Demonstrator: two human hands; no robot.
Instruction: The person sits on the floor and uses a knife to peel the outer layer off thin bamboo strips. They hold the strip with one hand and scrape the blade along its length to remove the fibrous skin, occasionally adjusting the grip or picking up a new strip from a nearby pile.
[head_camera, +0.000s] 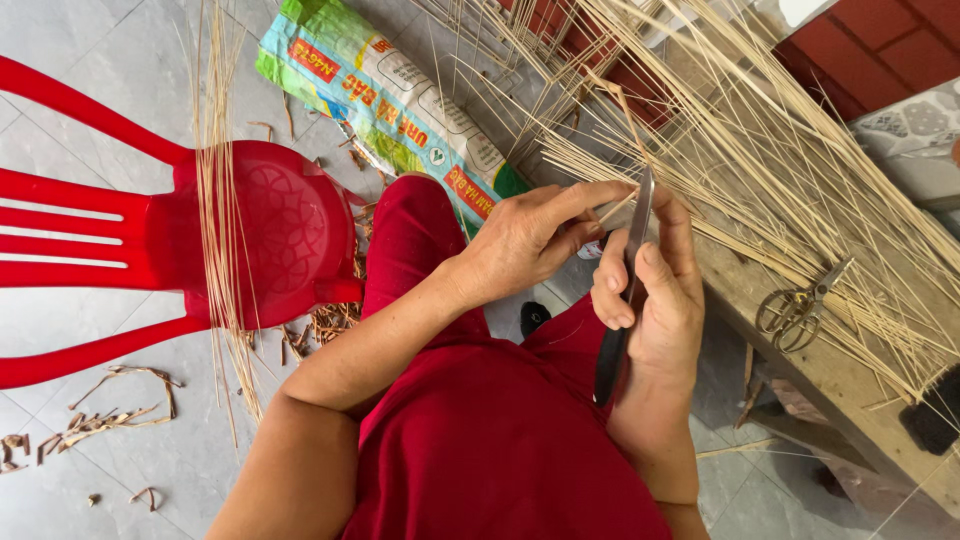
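On a grey tiled floor beside a rough wooden worktop (800, 350) strewn with pale, thin bamboo slivers (780, 170), the left hand (525, 240) pinches one sliver's end while the right hand (650, 300) is closed around a black-handled knife (625, 290) whose blade meets it. The sliver looks light, springy and easily snapped, best held near the cut; metal scissors (797, 305) lie on the worktop, a red plastic chair (250, 230) stands to the left.

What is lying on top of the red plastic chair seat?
A bundle of thin pale reed strips lies across the red plastic chair; the seat beneath that bundle is hidden.
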